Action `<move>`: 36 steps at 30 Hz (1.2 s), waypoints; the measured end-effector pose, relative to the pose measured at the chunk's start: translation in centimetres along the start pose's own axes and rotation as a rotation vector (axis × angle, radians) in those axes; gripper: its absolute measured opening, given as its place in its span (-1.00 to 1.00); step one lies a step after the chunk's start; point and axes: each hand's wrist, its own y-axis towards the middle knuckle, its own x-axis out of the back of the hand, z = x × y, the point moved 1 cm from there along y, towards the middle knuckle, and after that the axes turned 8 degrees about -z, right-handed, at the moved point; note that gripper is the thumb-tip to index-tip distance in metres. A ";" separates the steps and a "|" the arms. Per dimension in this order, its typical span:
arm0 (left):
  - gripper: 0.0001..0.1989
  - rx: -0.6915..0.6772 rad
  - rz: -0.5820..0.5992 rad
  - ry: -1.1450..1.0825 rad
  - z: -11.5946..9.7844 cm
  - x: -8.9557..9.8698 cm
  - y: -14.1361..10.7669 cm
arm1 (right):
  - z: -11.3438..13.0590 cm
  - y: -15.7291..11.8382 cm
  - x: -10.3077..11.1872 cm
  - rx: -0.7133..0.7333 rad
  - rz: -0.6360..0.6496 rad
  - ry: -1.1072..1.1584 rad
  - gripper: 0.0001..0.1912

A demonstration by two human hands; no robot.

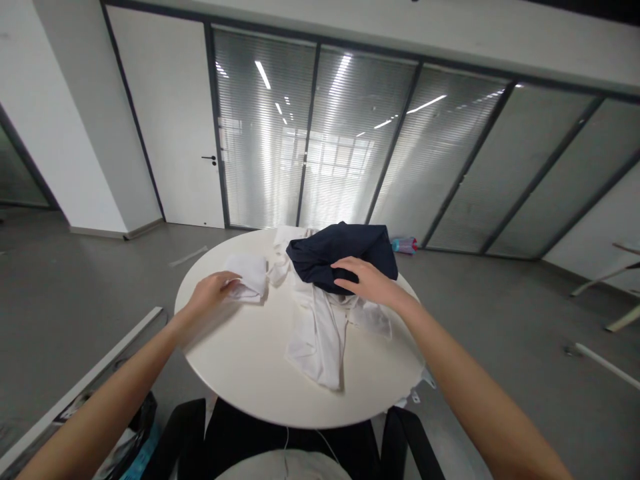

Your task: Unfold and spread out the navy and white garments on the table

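Note:
On the left part of the round white table point(240, 360) lies a folded white cloth point(253, 277). My left hand point(213, 292) is closed on its near left edge, the fingertips partly hidden. A dark navy garment point(320, 250) sits bunched toward the far right of the table. Over its front rests my right hand point(367, 280), thumb and fingers apart, touching the fabric without gripping it. Beneath the navy garment, crumpled white clothing point(320, 340) spreads out, with one long piece reaching toward me and another part showing behind.
Black chair armrests point(415, 443) stand close to the table's near edge. At lower left, a black plastic bag point(145, 420) lies beside a long white bar point(100, 373). A colourful striped item point(404, 245) is beyond the table, near the glass partition point(340, 147).

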 end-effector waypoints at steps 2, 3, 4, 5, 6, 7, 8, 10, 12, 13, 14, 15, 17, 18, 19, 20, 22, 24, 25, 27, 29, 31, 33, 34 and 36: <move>-0.56 -0.002 -0.147 0.008 -1.3 0.8 0.8 | 0.5 -0.5 -0.4 0.003 -0.014 0.063 -0.68; -0.56 -0.026 -0.232 0.002 -2.3 1.4 1.3 | 1.0 -0.6 -0.7 0.009 -0.013 0.108 -0.69; -0.57 -0.059 -0.321 -0.005 -3.5 2.0 1.7 | 1.5 -0.6 -1.2 0.015 -0.008 0.161 -0.70; -0.58 -0.100 -0.405 -0.015 -5.1 2.6 2.1 | 2.1 -0.6 -1.7 0.013 0.001 0.221 -0.69; -0.61 -0.146 -0.475 -0.022 -6.8 3.2 2.4 | 2.8 -0.6 -2.5 -0.002 0.010 0.288 -0.66; -0.64 -0.195 -0.528 -0.036 -8.6 3.6 2.5 | 3.5 -0.5 -3.3 -0.032 0.023 0.359 -0.58; -0.68 -0.258 -0.549 -0.051 -10.5 4.0 2.6 | 4.2 -0.4 -4.3 -0.074 0.041 0.433 -0.46; -0.75 -0.398 -0.492 -0.075 -14.3 4.3 2.3 | 5.6 0.0 -6.5 -0.165 0.075 0.571 -0.20; -0.78 -0.553 -0.333 -0.097 -17.2 4.4 1.7 | 6.8 0.5 -8.5 -0.210 0.058 0.659 -0.19; -0.75 -0.623 -0.232 -0.107 -18.2 4.4 1.2 | 7.1 0.7 -9.3 -0.219 0.027 0.679 -0.31; -0.67 -0.678 -0.133 -0.115 -18.7 4.6 0.8 | 7.2 0.9 -9.8 -0.233 -0.014 0.689 -0.46; -0.55 -0.711 -0.046 -0.119 -18.8 4.8 0.5 | 7.1 1.1 -10.0 -0.259 -0.051 0.700 -0.60; -0.29 -0.699 0.068 -0.097 -17.9 5.6 0.2 | 6.5 1.1 -9.8 -0.353 -0.091 0.745 -0.73; -0.21 -0.658 0.089 -0.067 -17.1 6.1 0.2 | 6.2 1.0 -9.2 -0.406 -0.091 0.780 -0.71; -0.18 -0.604 0.084 -0.026 -16.1 6.7 0.3 | 5.8 0.8 -8.4 -0.446 -0.078 0.815 -0.67; -0.20 -0.547 0.056 0.021 -15.3 7.2 0.6 | 5.6 0.5 -7.5 -0.463 -0.048 0.844 -0.61; -0.37 -0.466 -0.063 0.101 -14.3 8.3 1.2 | 5.5 -0.3 -5.3 -0.435 0.041 0.875 -0.54; -0.58 -0.462 -0.239 0.113 -14.6 9.0 1.7 | 5.5 -0.9 -3.2 -0.373 0.120 0.881 -0.49; -0.66 -0.480 -0.326 0.087 -15.0 9.1 2.1 | 5.4 -1.0 -2.4 -0.352 0.140 0.879 -0.46; -0.74 -0.500 -0.455 -0.001 -16.1 8.8 2.9 | 4.6 -1.0 -1.4 -0.343 0.117 0.852 -0.43; -0.75 -0.490 -0.491 -0.061 -16.6 7.6 4.2 | 2.9 -0.7 -1.5 -0.366 0.039 0.746 -0.45; -0.73 -0.469 -0.462 -0.033 -16.2 5.6 5.4 | 0.9 -0.5 -2.4 -0.414 -0.104 0.522 -0.54; -0.70 -0.455 -0.415 0.036 -15.4 3.3 6.0 | -0.9 -0.8 -3.5 -0.424 -0.257 0.247 -0.59; -0.70 -0.462 -0.376 0.050 -15.1 2.1 5.9 | -1.4 -1.1 -4.1 -0.400 -0.290 0.139 -0.60; -0.74 -0.522 -0.224 -0.008 -14.6 0.0 5.1 | -1.6 -2.1 -5.4 -0.317 -0.204 0.054 -0.69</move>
